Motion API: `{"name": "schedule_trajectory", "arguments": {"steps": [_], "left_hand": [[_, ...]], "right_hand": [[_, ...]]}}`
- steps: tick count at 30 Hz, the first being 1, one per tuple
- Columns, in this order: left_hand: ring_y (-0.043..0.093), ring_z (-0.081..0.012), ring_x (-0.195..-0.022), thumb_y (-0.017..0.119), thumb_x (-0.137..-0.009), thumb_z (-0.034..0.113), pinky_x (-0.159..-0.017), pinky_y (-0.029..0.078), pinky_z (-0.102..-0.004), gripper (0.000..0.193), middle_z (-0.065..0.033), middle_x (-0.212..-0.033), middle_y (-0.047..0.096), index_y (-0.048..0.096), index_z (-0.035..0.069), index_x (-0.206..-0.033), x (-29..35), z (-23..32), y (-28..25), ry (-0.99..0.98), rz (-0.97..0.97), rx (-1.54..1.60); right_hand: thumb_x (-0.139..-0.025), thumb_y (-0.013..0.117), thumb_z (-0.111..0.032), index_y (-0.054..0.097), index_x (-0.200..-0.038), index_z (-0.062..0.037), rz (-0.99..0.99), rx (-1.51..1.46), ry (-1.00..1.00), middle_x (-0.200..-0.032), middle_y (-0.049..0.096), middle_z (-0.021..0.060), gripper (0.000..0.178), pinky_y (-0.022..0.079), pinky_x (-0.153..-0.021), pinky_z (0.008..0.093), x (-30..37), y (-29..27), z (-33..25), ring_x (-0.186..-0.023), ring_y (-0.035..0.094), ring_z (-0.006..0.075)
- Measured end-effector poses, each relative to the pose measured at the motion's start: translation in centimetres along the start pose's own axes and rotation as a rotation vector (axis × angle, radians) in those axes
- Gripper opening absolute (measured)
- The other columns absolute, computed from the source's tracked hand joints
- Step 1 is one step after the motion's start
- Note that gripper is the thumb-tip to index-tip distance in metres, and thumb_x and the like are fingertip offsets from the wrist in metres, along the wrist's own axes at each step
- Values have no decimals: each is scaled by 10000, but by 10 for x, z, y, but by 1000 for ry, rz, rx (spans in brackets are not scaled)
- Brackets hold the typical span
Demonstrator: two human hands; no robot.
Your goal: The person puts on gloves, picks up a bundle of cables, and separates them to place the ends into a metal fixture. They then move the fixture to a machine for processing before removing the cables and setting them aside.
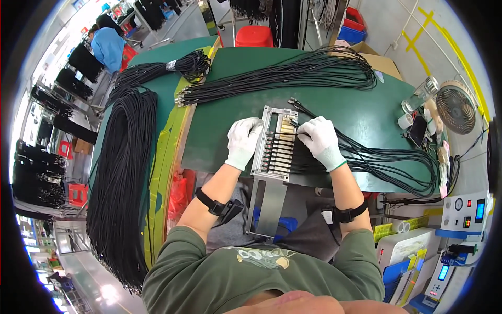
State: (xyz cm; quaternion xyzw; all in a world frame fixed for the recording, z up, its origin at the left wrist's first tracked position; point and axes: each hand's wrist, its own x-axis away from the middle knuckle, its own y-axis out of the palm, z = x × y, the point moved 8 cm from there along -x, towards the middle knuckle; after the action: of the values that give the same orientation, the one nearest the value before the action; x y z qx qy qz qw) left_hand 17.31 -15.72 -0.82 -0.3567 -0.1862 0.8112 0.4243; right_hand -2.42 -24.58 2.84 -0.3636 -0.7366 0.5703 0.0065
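In front of me on the green table lies a metal fixture (259, 157) with a row of slots. Several black cables sit side by side across it, their connector ends toward its left rail. My left hand (244, 140), in a white glove, rests at the fixture's left edge with fingers bent together against it. At the upper slots my right hand (319, 139), also gloved, pinches a black cable (294, 123); its fingertips partly hide the cable end. Loose cables (387, 157) run from under the right hand to the right in a wide loop.
A long cable bundle (282, 76) lies across the table's back, and a thick one (123, 172) hangs over the left side. A yellow-green strip (164, 152) runs between. At right stand a fan (456, 107), a clear jar (422, 94) and test instruments (465, 212). A person (109, 48) sits far left.
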Motion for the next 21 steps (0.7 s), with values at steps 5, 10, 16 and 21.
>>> {"name": "schedule_trajectory", "arguments": {"steps": [5,10,16,21], "left_hand": [[634,-279,-988,620,-906,205,-880,493,-360,198,-121,-1035,692,718,60,-999,-1,-1,2,-22,-13,40],[632,-267,-1002,614,-904,190,-886,490,-351,188,-104,-1032,697,718,62,-994,-1,-5,2,23,8,7],[544,-371,-1130,678,-820,341,-996,396,-510,230,-180,-1246,589,740,211,-999,3,47,19,316,-78,-107],[427,-447,-1265,701,-776,409,-1085,289,-582,306,-236,-1389,480,747,297,-1057,8,65,31,356,-246,-422]], "right_hand": [[-755,714,-164,680,-836,-135,-11,73,-7,-803,625,25,93,426,-809,386,-1,0,0,-909,573,255],[-747,716,-167,678,-829,-137,-6,110,-12,-807,626,22,95,427,-803,384,-3,-1,-2,-908,573,258],[-748,718,-180,678,-813,-138,26,85,-42,-804,631,24,88,434,-784,382,-2,4,-5,-894,576,257],[-737,734,-215,676,-802,-153,-2,192,67,-790,624,14,107,430,-763,376,-8,-1,14,-882,573,246]]}}
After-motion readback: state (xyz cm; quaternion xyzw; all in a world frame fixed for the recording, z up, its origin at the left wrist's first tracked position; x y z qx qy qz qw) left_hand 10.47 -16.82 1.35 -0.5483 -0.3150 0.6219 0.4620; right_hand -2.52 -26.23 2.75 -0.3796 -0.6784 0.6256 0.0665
